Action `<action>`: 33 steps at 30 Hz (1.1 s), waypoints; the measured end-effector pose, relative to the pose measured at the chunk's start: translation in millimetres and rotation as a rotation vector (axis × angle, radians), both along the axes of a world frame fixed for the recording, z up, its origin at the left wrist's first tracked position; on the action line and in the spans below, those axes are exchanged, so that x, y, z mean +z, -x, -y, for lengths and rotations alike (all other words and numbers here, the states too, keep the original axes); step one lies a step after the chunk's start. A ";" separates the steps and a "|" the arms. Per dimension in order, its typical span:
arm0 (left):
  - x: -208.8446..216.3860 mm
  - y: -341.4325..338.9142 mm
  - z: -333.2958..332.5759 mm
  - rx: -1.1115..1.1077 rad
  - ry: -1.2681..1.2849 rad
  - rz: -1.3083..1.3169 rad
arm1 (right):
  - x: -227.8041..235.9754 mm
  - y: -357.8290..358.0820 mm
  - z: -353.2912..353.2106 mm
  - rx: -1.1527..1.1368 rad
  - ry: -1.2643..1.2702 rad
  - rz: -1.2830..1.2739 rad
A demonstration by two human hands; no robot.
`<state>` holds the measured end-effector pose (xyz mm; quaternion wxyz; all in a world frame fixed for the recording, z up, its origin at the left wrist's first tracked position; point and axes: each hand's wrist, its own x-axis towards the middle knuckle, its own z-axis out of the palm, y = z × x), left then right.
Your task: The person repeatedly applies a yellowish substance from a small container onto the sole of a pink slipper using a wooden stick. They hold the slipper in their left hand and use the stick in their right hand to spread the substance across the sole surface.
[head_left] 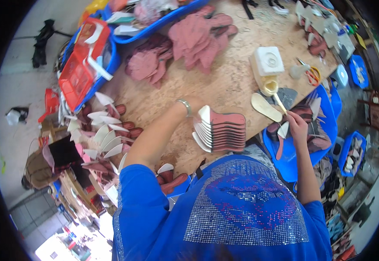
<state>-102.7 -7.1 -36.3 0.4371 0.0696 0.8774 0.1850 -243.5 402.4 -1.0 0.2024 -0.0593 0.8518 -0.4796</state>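
Note:
My right hand [298, 126] is closed around the pale handle of a brush [280, 103]. The brush's far end reaches the mouth of a small cream-coloured pot [268, 85], which appears stained with glue. In front of me lies a fanned, overlapping stack of reddish-pink shoe insoles [229, 130] with white end pieces along its left side. My left hand [193, 104] rests at the far left corner of this stack, its fingers too indistinct to read. A single cream sole-shaped piece [266, 108] lies between the stack and the brush.
A white block-shaped container [267, 60] stands behind the pot, near orange-handled scissors [313, 76]. Pink cut pieces [198, 37] are piled at the back. A blue bin [291, 154] of parts sits at my right; white-tipped insoles [106, 135] crowd the left. A red basket [83, 65] stands farther back.

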 end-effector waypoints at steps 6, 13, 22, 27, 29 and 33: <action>6.0 -21.0 -15.0 -0.175 0.191 -0.036 | -20.3 40.0 8.4 0.180 -0.234 -0.316; 69.1 -40.6 -60.4 0.279 -0.199 -0.361 | -41.5 76.6 36.7 0.432 -0.403 -0.688; 13.8 -62.1 -184.4 1.351 -0.708 -0.078 | -34.5 79.0 30.4 0.557 -0.557 -0.676; 4.5 -54.5 -220.0 1.643 -0.898 -0.017 | -37.7 57.3 -3.4 0.483 -0.473 -0.619; 1.3 -56.7 -227.9 1.731 -0.958 -0.025 | -41.5 41.6 -20.1 0.395 -0.339 -0.524; 10.1 -55.8 -234.4 1.875 -1.049 0.092 | -26.5 0.8 -46.8 0.219 0.090 0.188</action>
